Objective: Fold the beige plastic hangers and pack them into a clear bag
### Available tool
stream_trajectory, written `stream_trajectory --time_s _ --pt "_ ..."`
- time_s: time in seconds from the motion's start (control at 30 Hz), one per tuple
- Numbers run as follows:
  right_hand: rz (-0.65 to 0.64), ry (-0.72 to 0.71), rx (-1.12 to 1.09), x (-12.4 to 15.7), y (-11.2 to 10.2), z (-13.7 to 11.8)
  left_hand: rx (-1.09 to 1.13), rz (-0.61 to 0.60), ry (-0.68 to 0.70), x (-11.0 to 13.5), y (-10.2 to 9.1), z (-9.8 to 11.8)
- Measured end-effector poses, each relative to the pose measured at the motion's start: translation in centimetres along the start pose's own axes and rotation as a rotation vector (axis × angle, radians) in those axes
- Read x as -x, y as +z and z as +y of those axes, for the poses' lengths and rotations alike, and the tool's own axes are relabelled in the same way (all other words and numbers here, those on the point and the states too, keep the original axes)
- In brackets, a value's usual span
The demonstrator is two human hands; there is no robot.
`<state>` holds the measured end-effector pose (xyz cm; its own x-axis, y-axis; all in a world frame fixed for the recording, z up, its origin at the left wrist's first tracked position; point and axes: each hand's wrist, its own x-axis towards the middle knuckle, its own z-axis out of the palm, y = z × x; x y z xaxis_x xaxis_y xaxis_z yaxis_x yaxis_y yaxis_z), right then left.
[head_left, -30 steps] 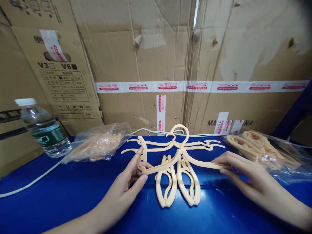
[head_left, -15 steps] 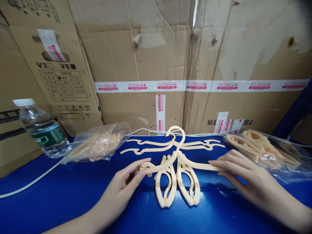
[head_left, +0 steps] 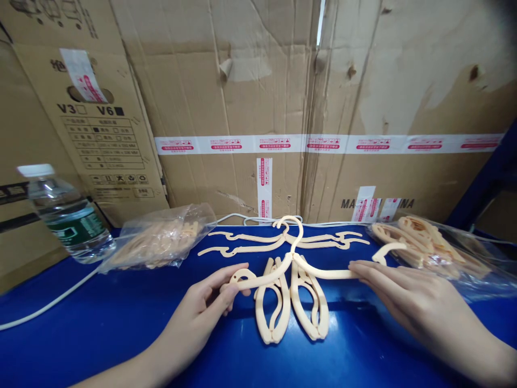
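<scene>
Between my two hands is a cream plastic folding hanger, its hook pointing up and away. My left hand pinches the left arm, whose curved end piece is folded back by the fingertips. On the other side, my right hand is closed on the right arm, with that arm's end piece sticking out beyond the fingers. Folded hanger parts, a left loop and a right loop, lie on the blue table just below. Behind the held hanger are spread-out hangers with their arms extended.
A clear bag of hangers lies at the left, another bag of hangers at the right. A water bottle stands far left beside a white cable. Cardboard walls the back of the blue table.
The right end piece of the held hanger has swung out and now shows above my right hand, whose fingers have shifted and flattened. My left hand keeps its hold.
</scene>
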<state>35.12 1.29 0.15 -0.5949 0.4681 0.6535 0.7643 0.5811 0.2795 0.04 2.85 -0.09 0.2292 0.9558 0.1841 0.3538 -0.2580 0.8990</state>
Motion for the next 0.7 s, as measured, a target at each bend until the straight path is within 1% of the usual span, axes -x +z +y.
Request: stream_trajectory --time_s 0.13,0.27,0.4,0.53,0.7 --pt "-0.005 0.001 0.022 0.19 0.00 -0.04 -0.005 0.002 -0.012 -0.02 -0.04 0.00" --pt "-0.041 0.018 0.037 0.29 -0.09 -0.17 -0.012 0.003 -0.019 0.03 -0.06 -0.03" --pt "-0.051 0.069 -0.064 0.30 -0.06 -0.40 -0.010 -0.001 0.000 0.14 -0.07 -0.08" --pt "-0.005 0.154 -0.182 -0.07 0.18 -0.76 -0.021 0.006 -0.008 0.09 -0.07 -0.11" --pt "0.093 0.211 -0.178 -0.62 0.53 -0.86 -0.049 0.009 -0.016 -0.02 -0.14 -0.22"
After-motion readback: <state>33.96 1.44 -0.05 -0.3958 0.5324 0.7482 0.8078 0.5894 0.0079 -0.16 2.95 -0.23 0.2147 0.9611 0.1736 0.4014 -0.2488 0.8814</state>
